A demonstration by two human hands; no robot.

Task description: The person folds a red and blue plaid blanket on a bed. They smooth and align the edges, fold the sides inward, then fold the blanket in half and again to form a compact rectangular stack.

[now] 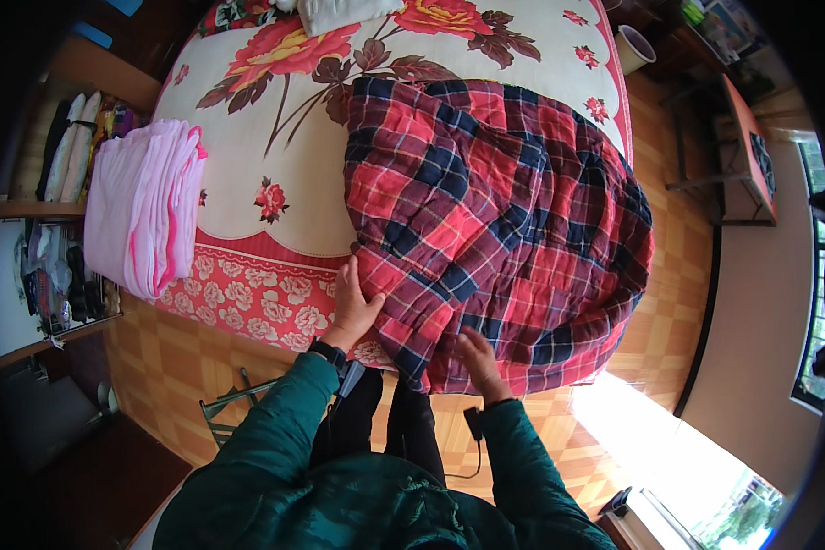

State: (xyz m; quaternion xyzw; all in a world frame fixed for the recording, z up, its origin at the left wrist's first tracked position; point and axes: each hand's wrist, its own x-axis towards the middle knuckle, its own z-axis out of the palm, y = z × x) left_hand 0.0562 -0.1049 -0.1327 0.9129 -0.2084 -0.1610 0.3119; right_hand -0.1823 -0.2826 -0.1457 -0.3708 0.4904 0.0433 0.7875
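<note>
A red, navy and white plaid quilt [522, 229] lies bunched and partly folded over the right half of the bed, its near edge hanging over the bedside. My left hand [351, 307] rests against the quilt's left edge, thumb apart from the outstretched fingers. At the near hanging folds is my right hand [482, 367], its fingers extended and touching the fabric; some fingertips are hidden by the cloth. Both sleeves are dark green.
A bed [238, 165] with a floral cover fills the far side. Folded pink bedding [147, 206] sits at its left, beside open shelves [41, 209]. A green folding stool [234, 403] stands near my left leg. At right are a wooden table [750, 147] and a white bin [634, 48].
</note>
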